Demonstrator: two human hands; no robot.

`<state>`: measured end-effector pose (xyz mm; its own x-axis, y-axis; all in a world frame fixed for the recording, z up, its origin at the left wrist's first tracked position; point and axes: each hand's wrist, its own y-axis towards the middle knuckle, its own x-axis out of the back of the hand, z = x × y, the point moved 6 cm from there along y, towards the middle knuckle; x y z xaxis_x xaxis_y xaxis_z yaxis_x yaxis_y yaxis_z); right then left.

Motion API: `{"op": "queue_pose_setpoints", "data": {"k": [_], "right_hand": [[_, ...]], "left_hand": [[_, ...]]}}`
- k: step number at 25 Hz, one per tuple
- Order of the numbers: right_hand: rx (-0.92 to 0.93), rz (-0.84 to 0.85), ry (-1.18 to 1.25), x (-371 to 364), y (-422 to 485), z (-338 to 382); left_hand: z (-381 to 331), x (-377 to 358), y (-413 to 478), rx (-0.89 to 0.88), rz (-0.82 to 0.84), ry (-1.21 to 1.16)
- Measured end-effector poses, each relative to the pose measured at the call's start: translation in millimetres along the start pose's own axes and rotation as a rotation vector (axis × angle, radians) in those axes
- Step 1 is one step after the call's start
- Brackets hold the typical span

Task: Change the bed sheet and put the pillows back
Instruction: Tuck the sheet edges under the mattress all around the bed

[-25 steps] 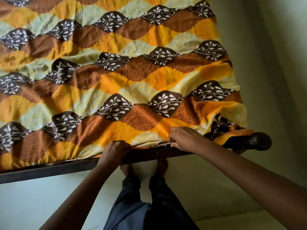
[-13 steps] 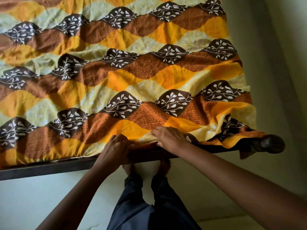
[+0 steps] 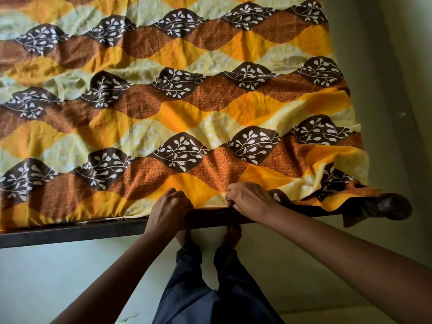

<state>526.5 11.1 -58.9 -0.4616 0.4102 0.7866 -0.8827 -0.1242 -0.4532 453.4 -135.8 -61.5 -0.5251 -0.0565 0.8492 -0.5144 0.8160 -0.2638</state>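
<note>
A bed sheet (image 3: 177,108) with orange, yellow and brown waves and white leaf prints covers the mattress. My left hand (image 3: 168,209) grips the sheet's near edge where it meets the dark bed frame (image 3: 70,232). Close beside it to the right, my right hand (image 3: 251,200) pinches the same edge with fingers curled into the fabric. At the near right corner the sheet is bunched and hangs loose over the frame's rounded corner post (image 3: 388,206). No pillows are in view.
A pale wall (image 3: 397,90) runs close along the bed's right side. My legs in dark trousers (image 3: 210,288) and bare feet stand on the light floor (image 3: 58,277) right against the frame.
My right hand has slid left along the sheet's edge toward my left hand. The view has shifted, so the bed's corner sits further right and lower.
</note>
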Motion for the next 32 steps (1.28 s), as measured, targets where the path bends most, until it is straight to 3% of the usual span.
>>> {"op": "queue_pose_setpoints", "data": {"k": [5,7,8,12,14,15,17,20,22,25,27,29,32], "right_hand": [[-0.068,0.199,0.091,-8.1,9.8,-7.6],[-0.088,0.288,0.057,-12.3,8.5,-11.4],[-0.104,0.335,0.061,-12.5,6.2,-13.3],[-0.101,0.609,0.073,-13.9,-5.6,-7.0],[-0.126,0.726,0.067,-21.6,-10.3,-5.3],[-0.149,0.75,0.104,-26.8,-11.5,-5.5],[-0.249,0.758,0.209,-37.2,-9.0,-10.4],[-0.422,0.731,0.272,-44.3,-8.6,-17.7],[-0.425,0.569,0.291,-44.0,-11.2,-18.4],[-0.335,-0.063,0.279,-23.0,-22.5,-17.2],[-0.324,-0.381,0.366,-13.8,-39.7,-16.4],[-0.359,-0.526,0.482,-10.8,-57.9,-19.1],[-0.432,-0.559,0.554,4.1,-88.5,-26.3]], "left_hand": [[9.9,-7.2,1.9,0.039,0.166,-0.195],[15.3,-2.2,8.9,0.271,0.308,-0.385],[16.7,0.9,5.7,0.431,0.378,-0.598],[26.4,-19.4,7.9,0.569,0.613,-0.585],[30.1,-35.8,8.4,0.595,0.857,-0.55],[24.3,-36.2,11.6,0.501,0.876,-0.472],[13.6,-38.0,12.7,0.343,0.849,-0.392],[17.6,-39.6,13.9,0.293,0.748,-0.336],[22.5,-34.8,13.3,0.311,0.688,-0.336],[16.1,-18.8,7.1,0.207,0.473,-0.304],[4.3,-1.1,-1.4,0.129,0.2,-0.322],[-8.9,6.1,-9.3,0.099,0.124,-0.397],[-18.3,-5.5,-6.0,0.078,0.169,-0.396]]}}
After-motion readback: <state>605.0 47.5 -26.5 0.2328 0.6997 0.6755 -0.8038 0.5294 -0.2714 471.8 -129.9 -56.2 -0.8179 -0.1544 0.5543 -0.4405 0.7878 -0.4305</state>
